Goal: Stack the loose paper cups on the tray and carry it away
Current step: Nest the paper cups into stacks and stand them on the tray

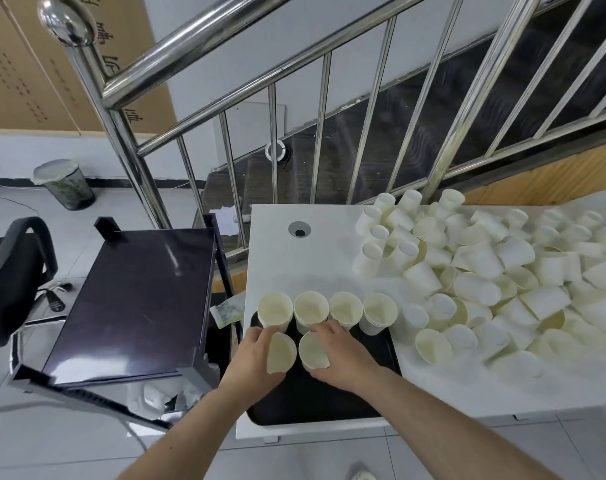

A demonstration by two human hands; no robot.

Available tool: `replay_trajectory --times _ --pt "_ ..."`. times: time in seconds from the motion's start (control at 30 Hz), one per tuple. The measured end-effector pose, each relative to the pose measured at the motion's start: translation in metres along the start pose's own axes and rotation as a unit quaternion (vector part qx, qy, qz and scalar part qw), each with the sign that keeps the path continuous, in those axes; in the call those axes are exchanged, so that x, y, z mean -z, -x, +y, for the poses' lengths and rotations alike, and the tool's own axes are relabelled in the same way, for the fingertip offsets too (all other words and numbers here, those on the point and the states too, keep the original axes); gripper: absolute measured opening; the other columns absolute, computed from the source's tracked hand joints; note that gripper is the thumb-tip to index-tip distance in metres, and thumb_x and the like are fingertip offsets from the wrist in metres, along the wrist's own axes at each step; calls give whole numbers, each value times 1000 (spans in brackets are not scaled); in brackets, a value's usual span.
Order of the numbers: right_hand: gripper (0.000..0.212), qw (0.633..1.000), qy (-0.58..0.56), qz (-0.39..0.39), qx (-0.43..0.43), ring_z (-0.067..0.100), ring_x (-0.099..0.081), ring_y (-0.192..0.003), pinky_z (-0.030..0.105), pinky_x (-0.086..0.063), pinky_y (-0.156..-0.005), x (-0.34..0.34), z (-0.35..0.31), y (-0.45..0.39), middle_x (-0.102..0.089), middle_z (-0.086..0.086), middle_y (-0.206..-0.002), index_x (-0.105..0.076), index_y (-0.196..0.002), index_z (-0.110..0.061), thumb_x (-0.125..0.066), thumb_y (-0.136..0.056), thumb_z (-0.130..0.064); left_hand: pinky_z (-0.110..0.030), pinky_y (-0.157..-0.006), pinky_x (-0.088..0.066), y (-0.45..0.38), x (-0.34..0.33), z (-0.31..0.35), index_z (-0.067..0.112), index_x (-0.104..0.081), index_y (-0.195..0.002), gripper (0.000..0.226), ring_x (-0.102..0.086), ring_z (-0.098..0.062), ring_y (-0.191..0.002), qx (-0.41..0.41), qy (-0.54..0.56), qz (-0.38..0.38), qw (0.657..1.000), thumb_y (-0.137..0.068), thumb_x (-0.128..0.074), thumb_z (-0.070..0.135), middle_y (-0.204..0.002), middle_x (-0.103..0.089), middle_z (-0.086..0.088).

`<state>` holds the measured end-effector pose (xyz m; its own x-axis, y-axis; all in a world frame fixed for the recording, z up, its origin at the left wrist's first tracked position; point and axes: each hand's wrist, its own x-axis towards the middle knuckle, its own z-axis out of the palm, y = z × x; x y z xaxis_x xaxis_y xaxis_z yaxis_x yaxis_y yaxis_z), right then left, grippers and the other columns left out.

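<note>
Bare white table (315, 258) lies open beyond the tray (329, 396); the loose cup pile (502, 271) crowds its right, railing (329, 126) behind.

This looks like an office. A black swivel chair (16, 271) and a mesh wastebasket (66, 185) stand on a tiled floor. A steel stair railing (204, 39) rises behind the white counter (294, 265).

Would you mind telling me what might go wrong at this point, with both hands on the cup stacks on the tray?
1. The stack in the left hand is tilted and could topple into the back row of stacks.
2. The black tray sits at the table's front corner, so a nudge might push it off.
3. The pile of loose cups lies right against the tray; a bump from the right hand may send some rolling.
</note>
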<state>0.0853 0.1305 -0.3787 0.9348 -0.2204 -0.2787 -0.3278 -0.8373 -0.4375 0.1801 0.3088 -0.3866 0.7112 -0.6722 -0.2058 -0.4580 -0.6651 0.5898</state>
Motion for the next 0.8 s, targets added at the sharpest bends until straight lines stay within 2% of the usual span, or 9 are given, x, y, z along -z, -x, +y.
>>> replay_trajectory --times 0.2,0.37,0.53,0.8 --pt "70 1000 -22 9 -20 19 -50 -116 33 -48 -93 -3 1 -1 -37 -3 -137 -35 -137 -25 -74 -79 -35 -29 -92 -46 -2 0 0 27 -33 -138 76 -42 -17 -117 8 -5 17 1000 -74 -74 32 -132 -35 2" --pt "71 1000 -12 13 -17 18 -47 -118 34 -48 -93 1 1 2 -36 -3 -137 -37 -137 -23 -75 -78 -36 -32 -88 -47 0 7 5 28 -37 -134 71 -35 -16 -122 15 -40 39 998 -74 -73 42 -130 -36 6" --pt "66 999 4 39 -16 15 -46 -117 32 -48 -90 19 3 11 -40 -5 -133 -40 -134 -24 -73 -79 -40 -32 -89 -47 -3 14 20 26 -42 -130 60 -42 -18 -119 -1 -10 73 997 -79 -69 41 -130 -40 5" --pt "64 996 35 85 -22 15 -46 -121 31 -47 -95 58 38 36 -38 -5 -140 -36 -140 -23 -64 -87 -46 -28 -84 -47 -16 5 67 26 -45 -131 54 -52 -12 -105 -50 34 60 996 -83 -66 37 -127 -44 6"
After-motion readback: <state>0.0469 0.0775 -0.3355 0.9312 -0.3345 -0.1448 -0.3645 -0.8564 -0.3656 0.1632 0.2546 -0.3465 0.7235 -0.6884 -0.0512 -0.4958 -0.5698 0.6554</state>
